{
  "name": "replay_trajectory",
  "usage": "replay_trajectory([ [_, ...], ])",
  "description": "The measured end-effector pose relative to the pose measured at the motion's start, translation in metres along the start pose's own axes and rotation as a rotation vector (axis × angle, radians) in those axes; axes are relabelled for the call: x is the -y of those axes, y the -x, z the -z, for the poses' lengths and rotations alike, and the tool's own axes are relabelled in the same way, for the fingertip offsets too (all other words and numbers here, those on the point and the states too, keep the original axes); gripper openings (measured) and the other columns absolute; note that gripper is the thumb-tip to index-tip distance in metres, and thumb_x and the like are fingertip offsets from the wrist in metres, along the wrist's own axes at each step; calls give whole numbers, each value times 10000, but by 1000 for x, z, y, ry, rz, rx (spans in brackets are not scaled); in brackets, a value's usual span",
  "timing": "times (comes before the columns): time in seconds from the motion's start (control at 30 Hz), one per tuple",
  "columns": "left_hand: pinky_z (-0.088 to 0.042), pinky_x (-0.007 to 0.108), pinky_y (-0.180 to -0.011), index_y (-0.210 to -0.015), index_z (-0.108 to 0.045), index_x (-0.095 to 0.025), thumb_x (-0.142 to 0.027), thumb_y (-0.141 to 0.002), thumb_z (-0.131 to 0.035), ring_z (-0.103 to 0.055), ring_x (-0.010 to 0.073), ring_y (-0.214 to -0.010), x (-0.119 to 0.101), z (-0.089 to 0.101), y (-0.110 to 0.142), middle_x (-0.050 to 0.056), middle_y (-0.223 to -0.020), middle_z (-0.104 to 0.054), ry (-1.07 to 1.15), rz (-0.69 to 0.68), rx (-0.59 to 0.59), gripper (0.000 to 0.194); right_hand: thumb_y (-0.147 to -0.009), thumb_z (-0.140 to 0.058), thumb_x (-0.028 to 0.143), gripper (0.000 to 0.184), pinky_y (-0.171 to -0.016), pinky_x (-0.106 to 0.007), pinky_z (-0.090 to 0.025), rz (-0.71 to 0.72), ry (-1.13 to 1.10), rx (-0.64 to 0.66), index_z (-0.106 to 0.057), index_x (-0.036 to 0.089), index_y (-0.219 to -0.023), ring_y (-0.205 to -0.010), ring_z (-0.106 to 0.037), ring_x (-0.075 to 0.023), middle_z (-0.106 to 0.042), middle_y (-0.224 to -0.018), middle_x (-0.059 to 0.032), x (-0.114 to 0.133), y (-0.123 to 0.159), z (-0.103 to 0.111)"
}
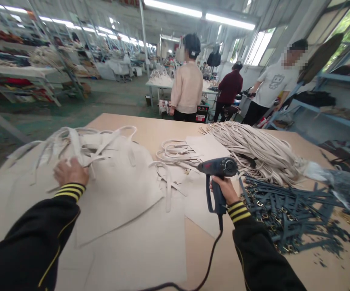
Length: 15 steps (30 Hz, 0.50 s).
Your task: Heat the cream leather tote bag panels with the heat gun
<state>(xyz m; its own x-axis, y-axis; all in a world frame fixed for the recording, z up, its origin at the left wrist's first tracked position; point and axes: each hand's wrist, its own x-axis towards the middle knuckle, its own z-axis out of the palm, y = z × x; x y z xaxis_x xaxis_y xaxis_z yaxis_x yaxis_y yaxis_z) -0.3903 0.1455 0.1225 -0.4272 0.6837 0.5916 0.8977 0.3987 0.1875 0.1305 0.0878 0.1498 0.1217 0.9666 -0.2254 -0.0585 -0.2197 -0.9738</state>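
Note:
My right hand is wrapped around the handle of a dark heat gun, whose nozzle points left. Its black cord runs down and across the table. On the left, my left hand is over a pile of cream bag panels with strap handles; its fingers look spread, slightly blurred, with nothing visible in them. A loose cream strap lies between the hands. Past the heat gun lie looped cream straps and a flat cream piece.
A big bundle of cream straps lies at the back right. Dark straps with gold buckles and a clear plastic bag cover the table's right side. Beyond the wooden table, three people stand, one in a beige top.

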Motion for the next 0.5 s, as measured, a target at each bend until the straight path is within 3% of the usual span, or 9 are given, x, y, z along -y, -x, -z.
replay_trajectory([
  [0.07,-313,550,-865,-1127,-431,-124,-303,-768,-395,-328,354,-1145,-27,-1,45,155,-1310,-301,37,-81,10,403,-657,-657,339,237,-442,-226,-481,-28,16,-4,-596,114,-616,-462,-564,-134,-599,-524,-31,4,-10,3],
  [0.13,-267,519,-944,-1145,-438,-135,-237,-794,-365,-298,321,-1186,-67,1,89,143,-1314,-309,114,-260,110,372,-668,-650,348,239,-453,-228,-486,-55,20,9,-597,118,-627,-484,-574,-136,-609,-553,-34,7,1,10],
  [0.17,-259,488,-971,-1132,-455,-138,-205,-802,-348,-306,294,-1191,-88,1,110,138,-1290,-352,185,-368,219,354,-675,-647,350,235,-462,-232,-488,-64,20,21,-600,121,-653,-498,-579,-139,-616,-577,-35,7,12,13],
  [0.27,-280,359,-1003,-1103,-487,-151,-119,-811,-294,-380,196,-1150,-154,-7,163,113,-1186,-484,411,-608,701,351,-676,-659,345,235,-485,-260,-490,-121,23,111,-601,135,-762,-536,-590,-157,-631,-648,-38,0,61,19],
  [0.3,-291,324,-1000,-1109,-484,-150,-106,-813,-291,-398,173,-1136,-175,-13,177,106,-1169,-504,453,-631,824,356,-672,-664,351,249,-494,-269,-488,-170,32,171,-600,140,-788,-543,-590,-160,-632,-667,-37,-5,79,20],
  [0.37,-311,296,-986,-1130,-466,-131,-117,-819,-321,-415,158,-1126,-213,-30,194,111,-1170,-510,474,-610,944,343,-671,-656,392,289,-506,-281,-481,-241,71,227,-606,130,-783,-545,-583,-163,-629,-681,-46,-18,110,25],
  [0.5,-408,348,-858,-1019,-519,-97,-187,-794,-472,-522,187,-974,-280,-65,197,123,-1024,-573,437,-515,1026,247,-636,-630,515,400,-526,-308,-469,-366,170,98,-619,122,-714,-540,-574,-185,-622,-606,-60,-40,155,49],
])
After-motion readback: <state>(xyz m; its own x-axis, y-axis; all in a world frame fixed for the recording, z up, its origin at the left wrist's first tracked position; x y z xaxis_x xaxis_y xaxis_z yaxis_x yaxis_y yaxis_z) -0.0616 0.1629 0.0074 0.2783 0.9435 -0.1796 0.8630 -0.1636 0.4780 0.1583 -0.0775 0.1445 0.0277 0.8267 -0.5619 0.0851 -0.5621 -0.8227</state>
